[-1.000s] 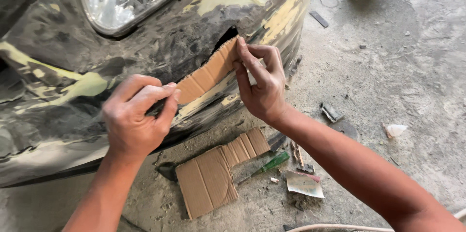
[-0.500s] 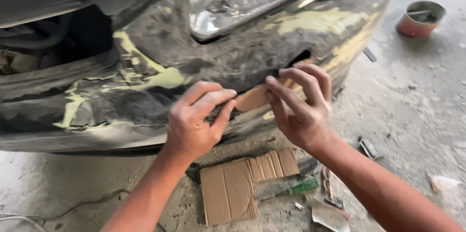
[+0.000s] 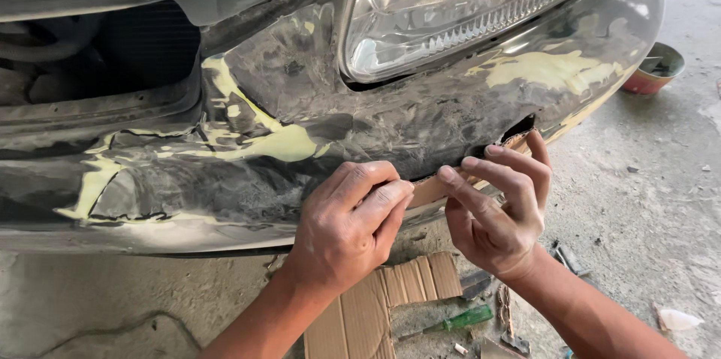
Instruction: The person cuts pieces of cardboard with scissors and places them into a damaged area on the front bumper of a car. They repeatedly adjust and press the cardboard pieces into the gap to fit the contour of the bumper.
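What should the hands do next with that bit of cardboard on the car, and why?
Probably press the cardboard strip flatter against the bumper. The left hand and right hand both pinch it along the bumper's lower edge, below a broken gap, and a short stretch shows between them.

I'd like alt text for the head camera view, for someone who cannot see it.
Two bare hands, left hand and right hand, press a cardboard strip into a gap in a sanded, filler-patched car bumper below a headlight. On the concrete floor lie a cardboard piece and a green-handled screwdriver.
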